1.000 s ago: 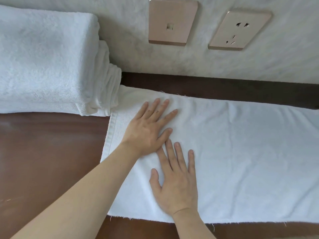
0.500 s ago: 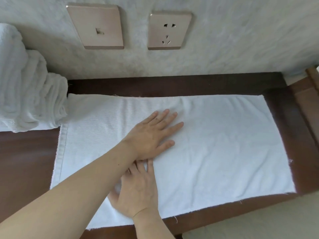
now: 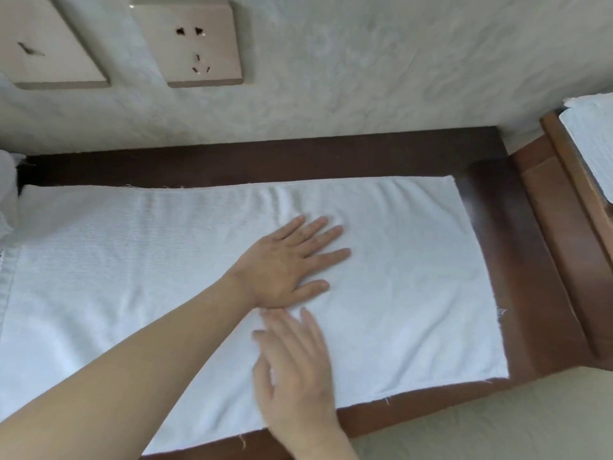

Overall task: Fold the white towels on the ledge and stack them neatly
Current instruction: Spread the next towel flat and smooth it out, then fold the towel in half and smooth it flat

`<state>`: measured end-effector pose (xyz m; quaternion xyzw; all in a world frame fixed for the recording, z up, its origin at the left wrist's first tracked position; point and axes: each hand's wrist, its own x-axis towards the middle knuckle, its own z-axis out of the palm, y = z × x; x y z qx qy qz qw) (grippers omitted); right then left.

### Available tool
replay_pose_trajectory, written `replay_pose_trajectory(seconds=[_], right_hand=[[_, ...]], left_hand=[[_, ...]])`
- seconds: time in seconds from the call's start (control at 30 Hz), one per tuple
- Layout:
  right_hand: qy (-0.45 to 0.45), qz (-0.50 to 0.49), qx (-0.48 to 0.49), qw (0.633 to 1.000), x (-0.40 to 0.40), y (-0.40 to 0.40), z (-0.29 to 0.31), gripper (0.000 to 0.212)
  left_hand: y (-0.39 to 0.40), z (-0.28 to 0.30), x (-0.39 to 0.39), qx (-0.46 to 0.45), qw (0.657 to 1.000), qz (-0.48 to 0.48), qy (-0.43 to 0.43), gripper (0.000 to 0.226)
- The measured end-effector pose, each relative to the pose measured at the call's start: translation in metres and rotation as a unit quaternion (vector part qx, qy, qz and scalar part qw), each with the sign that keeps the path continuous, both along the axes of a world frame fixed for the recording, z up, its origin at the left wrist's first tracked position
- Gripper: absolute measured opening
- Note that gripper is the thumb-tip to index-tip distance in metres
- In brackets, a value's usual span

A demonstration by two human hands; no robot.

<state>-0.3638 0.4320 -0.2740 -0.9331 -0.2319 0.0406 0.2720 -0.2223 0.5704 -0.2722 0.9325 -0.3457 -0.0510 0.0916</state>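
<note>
A white towel [image 3: 414,293] lies spread flat along the dark wooden ledge [image 3: 517,260]. My left hand [image 3: 292,263] presses flat on the towel's middle, fingers straight and spread, pointing right. Just below it my right hand [image 3: 295,370] lies on the towel near the front edge, fingers straight, blurred by motion. At the far left edge a sliver of the folded white towel stack [image 3: 6,194] shows; most of it is out of view.
Two beige wall plates, a switch [image 3: 49,48] and a socket [image 3: 199,44], sit on the pale wall behind the ledge. To the right is a lighter wooden frame [image 3: 570,227] with a white cloth [image 3: 593,127] on it.
The view has swung right, so the stack has almost left the frame. My left hand has slid right across the towel. My right hand has moved right too, out from under the left forearm.
</note>
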Motion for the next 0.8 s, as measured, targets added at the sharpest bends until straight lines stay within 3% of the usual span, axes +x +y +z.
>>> replay_pose_trajectory(seconds=[0.1, 0.23, 0.33, 0.43, 0.6, 0.7, 0.8], right_hand=[[-0.112, -0.105, 0.046, 0.987, 0.041, -0.038, 0.013, 0.024], [-0.062, -0.106, -0.005, 0.992, 0.068, -0.066, 0.005, 0.03], [-0.052, -0.105, 0.013, 0.993, 0.06, -0.076, 0.006, 0.031], [-0.045, -0.181, 0.035, 0.982, 0.05, -0.101, 0.012, 0.029], [-0.073, -0.385, -0.032, 0.92, 0.05, -0.179, 0.021, 0.033], [-0.06, -0.493, -0.103, 0.862, 0.051, -0.217, 0.018, 0.036], [-0.057, -0.512, -0.143, 0.845, 0.059, -0.224, 0.012, 0.035]], left_hand=[[-0.007, 0.001, 0.016, 0.016, 0.998, 0.052, 0.004, 0.06], [-0.025, 0.005, 0.035, 0.003, 0.988, 0.156, 0.021, 0.064], [-0.067, 0.006, 0.033, -0.02, 0.997, 0.064, 0.027, 0.061], [-0.095, 0.001, 0.04, -0.004, 1.0, -0.026, 0.017, 0.057], [-0.129, 0.009, 0.076, -0.051, 0.992, 0.116, 0.026, 0.057], [-0.168, 0.019, 0.102, -0.06, 0.99, 0.115, 0.06, 0.06], [-0.208, 0.022, 0.121, -0.054, 0.993, 0.098, 0.044, 0.055]])
